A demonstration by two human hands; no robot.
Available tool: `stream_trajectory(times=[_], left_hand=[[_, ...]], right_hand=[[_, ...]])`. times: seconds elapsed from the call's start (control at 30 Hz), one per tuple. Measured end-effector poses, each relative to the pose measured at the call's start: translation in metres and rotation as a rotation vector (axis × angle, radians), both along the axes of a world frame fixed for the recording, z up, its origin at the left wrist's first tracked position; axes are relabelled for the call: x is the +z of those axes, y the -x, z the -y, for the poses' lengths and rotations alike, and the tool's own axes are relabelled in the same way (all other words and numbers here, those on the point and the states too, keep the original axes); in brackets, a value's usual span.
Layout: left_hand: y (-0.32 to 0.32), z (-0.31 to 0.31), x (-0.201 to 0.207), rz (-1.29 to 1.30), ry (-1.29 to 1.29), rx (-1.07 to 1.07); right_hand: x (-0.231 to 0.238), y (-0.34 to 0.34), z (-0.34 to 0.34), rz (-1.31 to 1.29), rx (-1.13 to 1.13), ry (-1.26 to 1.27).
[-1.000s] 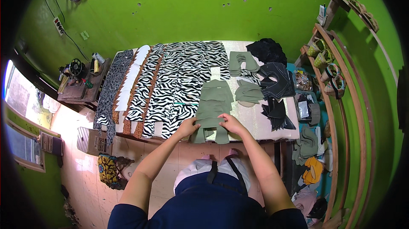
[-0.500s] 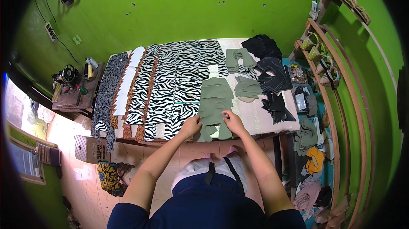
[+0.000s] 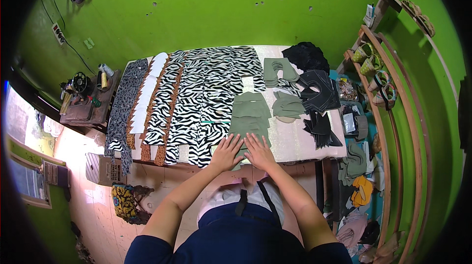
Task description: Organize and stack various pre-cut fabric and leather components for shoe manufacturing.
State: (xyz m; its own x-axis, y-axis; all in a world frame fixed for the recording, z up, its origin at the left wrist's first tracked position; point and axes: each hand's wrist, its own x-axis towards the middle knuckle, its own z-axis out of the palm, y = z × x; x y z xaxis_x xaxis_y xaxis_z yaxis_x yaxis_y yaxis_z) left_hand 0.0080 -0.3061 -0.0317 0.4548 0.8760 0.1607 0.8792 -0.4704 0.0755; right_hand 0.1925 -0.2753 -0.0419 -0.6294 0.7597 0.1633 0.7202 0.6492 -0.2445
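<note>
Overlapping olive-green cut pieces (image 3: 250,114) lie in a column on the table (image 3: 290,141), reaching its near edge. My left hand (image 3: 227,153) rests flat on the near end of that column, fingers stretched forward. Beside it, my right hand (image 3: 258,152) lies flat on the same pieces with its fingers spread. The two hands almost touch and cover the lowest green pieces. Rows of zebra-print pieces (image 3: 215,84) adjoin the column on the left. To its right are smaller olive stacks (image 3: 287,105) and black cut pieces (image 3: 319,89).
White pieces (image 3: 142,104), leopard-print strips and a dark patterned row fill the table's left side. A sewing machine (image 3: 80,84) stands at far left. Wooden racks (image 3: 376,79) with sandals line the right wall, above fabric scraps (image 3: 363,188). A cardboard box (image 3: 104,169) sits on the floor.
Both hands have gone from curled fingers at the sides of the green column to lying flat on it, closer together. The lowest green pieces are now covered by the hands.
</note>
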Motion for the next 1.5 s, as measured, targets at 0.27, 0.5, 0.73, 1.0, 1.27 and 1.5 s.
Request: stream_trajectory(times=[0.27, 0.5, 0.73, 1.0, 1.27, 1.5], left_hand=[[-0.006, -0.011, 0.007, -0.03, 0.028, 0.007], [-0.046, -0.122, 0.036, 0.168, -0.031, 0.024], [-0.077, -0.259, 0.032, 0.257, 0.036, 0.256], [-0.102, -0.354, 0.02, 0.236, 0.0, 0.448], [-0.107, -0.398, -0.001, 0.478, 0.064, 0.537], [-0.116, -0.391, 0.007, 0.55, -0.13, 0.519]], right_hand=[[-0.01, -0.013, -0.011, -0.103, 0.04, 0.028], [0.04, -0.055, -0.141, -0.239, 0.069, -0.268], [0.054, -0.11, -0.279, -0.152, -0.299, -0.337], [0.035, -0.116, -0.372, -0.156, -0.4, -0.161], [0.013, -0.117, -0.413, -0.209, -0.419, 0.056], [0.017, -0.116, -0.406, -0.328, -0.302, -0.119]])
